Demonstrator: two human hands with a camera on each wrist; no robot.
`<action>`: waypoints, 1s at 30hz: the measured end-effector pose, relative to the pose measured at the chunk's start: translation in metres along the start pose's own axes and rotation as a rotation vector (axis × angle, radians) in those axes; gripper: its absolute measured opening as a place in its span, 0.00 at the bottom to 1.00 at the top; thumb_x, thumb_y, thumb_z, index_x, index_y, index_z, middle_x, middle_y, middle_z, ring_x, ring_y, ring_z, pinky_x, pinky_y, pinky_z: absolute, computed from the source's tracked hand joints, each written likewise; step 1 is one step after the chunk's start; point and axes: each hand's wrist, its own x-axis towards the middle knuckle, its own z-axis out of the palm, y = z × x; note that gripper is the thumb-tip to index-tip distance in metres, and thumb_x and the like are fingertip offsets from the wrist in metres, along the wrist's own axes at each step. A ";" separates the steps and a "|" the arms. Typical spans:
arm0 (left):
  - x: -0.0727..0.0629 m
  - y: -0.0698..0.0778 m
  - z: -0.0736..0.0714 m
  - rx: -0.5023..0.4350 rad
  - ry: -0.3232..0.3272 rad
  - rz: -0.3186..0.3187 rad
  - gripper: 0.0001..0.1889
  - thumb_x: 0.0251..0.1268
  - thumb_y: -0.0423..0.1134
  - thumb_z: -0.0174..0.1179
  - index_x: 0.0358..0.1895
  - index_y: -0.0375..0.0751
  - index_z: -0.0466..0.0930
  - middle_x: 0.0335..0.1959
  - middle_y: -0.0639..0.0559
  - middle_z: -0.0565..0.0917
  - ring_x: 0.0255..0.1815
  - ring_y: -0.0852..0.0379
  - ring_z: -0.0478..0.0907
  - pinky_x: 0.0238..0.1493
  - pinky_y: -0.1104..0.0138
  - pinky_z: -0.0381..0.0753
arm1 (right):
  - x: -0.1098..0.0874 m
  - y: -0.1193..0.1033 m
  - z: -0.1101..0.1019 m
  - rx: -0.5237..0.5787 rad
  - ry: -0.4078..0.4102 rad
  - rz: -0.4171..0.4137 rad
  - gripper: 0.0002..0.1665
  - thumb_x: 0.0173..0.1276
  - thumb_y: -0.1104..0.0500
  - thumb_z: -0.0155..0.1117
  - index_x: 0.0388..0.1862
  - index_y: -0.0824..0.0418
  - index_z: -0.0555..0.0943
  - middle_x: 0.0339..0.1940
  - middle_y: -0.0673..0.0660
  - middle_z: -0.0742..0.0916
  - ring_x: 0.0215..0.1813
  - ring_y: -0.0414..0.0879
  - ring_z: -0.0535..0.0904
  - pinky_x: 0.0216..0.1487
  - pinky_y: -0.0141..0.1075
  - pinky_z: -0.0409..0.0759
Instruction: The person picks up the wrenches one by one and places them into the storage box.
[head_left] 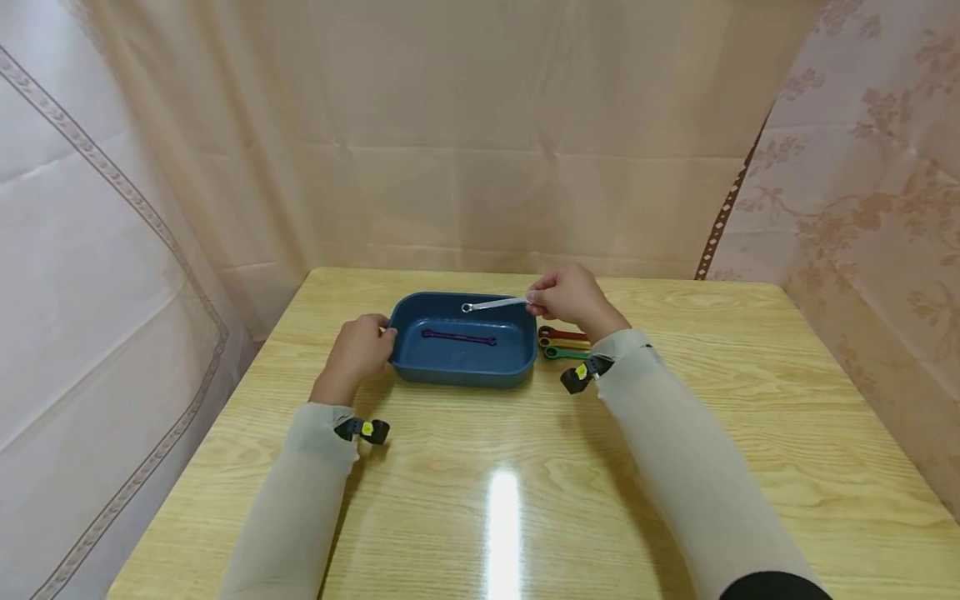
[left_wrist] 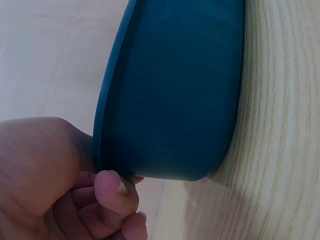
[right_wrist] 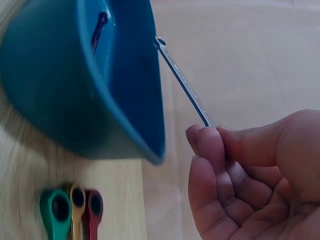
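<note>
A blue rectangular basin (head_left: 465,377) stands near the table's far side. Inside it a purple wrench (head_left: 459,337) lies flat on the bottom. My left hand (head_left: 362,348) grips the basin's left end at the rim, as the left wrist view shows with thumb and fingers at the corner. Between thumb and fingertips my right hand (head_left: 572,296) pinches one end of a silver wrench (head_left: 495,304). That wrench is held over the basin's right back part, its ring end pointing left; the pinched end is hidden by the fingers.
Right of the basin lie a red wrench (head_left: 562,333), a yellow wrench (head_left: 564,342) and a green wrench (head_left: 564,353), side by side and partly covered by my right arm. The wooden table (head_left: 450,475) meets hanging curtains (head_left: 510,167) at its back.
</note>
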 end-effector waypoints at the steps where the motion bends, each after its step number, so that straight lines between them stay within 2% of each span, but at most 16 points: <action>1: 0.000 0.000 0.000 0.001 0.002 -0.001 0.25 0.84 0.45 0.47 0.72 0.32 0.70 0.52 0.37 0.84 0.34 0.51 0.84 0.31 0.66 0.84 | 0.002 -0.002 0.002 0.011 -0.001 0.003 0.12 0.75 0.58 0.67 0.49 0.65 0.88 0.39 0.60 0.91 0.43 0.52 0.90 0.46 0.38 0.88; 6: 0.000 -0.001 0.001 0.003 0.008 0.005 0.25 0.84 0.46 0.47 0.72 0.32 0.70 0.52 0.37 0.84 0.33 0.51 0.85 0.31 0.66 0.84 | 0.010 -0.012 0.015 0.082 -0.008 0.033 0.10 0.73 0.60 0.69 0.47 0.65 0.88 0.37 0.59 0.91 0.45 0.55 0.91 0.44 0.38 0.88; 16: -0.001 0.002 0.001 -0.003 0.000 -0.011 0.25 0.84 0.46 0.47 0.72 0.33 0.70 0.53 0.38 0.84 0.33 0.51 0.84 0.31 0.66 0.84 | 0.025 -0.023 0.037 0.141 -0.042 0.038 0.10 0.71 0.63 0.70 0.47 0.69 0.87 0.31 0.56 0.91 0.31 0.42 0.88 0.52 0.47 0.87; 21: 0.000 0.006 0.002 -0.008 -0.011 -0.024 0.26 0.84 0.46 0.47 0.73 0.33 0.69 0.52 0.38 0.84 0.34 0.51 0.84 0.32 0.66 0.84 | 0.029 -0.024 0.046 0.187 -0.054 0.072 0.11 0.70 0.65 0.69 0.47 0.71 0.87 0.30 0.57 0.90 0.29 0.42 0.87 0.55 0.50 0.86; 30: -0.001 0.004 0.001 0.006 -0.002 -0.028 0.25 0.84 0.46 0.47 0.73 0.33 0.69 0.50 0.39 0.84 0.33 0.51 0.84 0.31 0.66 0.83 | 0.033 -0.026 0.066 0.138 -0.061 0.122 0.07 0.67 0.66 0.70 0.41 0.70 0.87 0.28 0.60 0.91 0.27 0.44 0.87 0.48 0.47 0.88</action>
